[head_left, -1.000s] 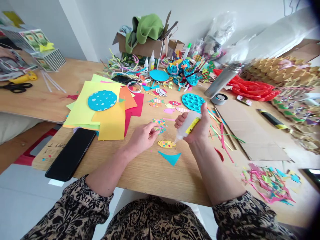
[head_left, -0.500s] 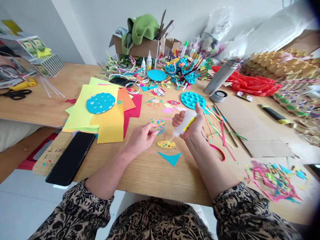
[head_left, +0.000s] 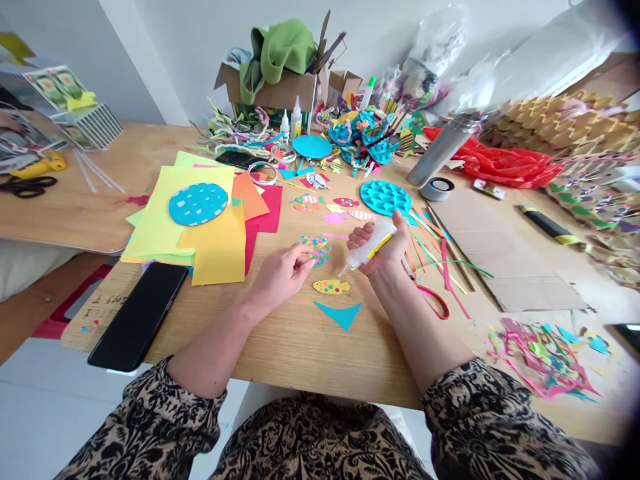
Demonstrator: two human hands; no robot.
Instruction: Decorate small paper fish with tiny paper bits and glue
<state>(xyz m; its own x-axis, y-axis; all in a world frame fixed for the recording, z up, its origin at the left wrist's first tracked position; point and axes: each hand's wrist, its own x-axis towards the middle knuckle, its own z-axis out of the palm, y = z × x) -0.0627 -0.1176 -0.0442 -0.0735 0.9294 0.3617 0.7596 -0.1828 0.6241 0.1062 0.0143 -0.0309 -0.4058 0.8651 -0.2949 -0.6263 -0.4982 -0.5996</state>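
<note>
My right hand is wrapped round a white glue bottle with a yellow label. The nozzle points down and left, just above the yellow paper fish, which is covered in coloured dots. At the small heap of coloured paper bits, my left hand has its thumb and fingertips drawn together; anything between them is too small to make out. Below the fish lies a blue paper triangle. Several paper fish, including a pink one, lie beyond the heap.
Coloured paper sheets and a black phone lie left. Right are scissors, paper strips, cardboard, a cutter and scraps. A blue scalloped disc, tape roll and metal flask stand farther back.
The glue bottle's nozzle has shifted slightly left and up relative to the yellow fish. My left hand has stayed at the paper bits, moving slightly left. The view has shifted a little.
</note>
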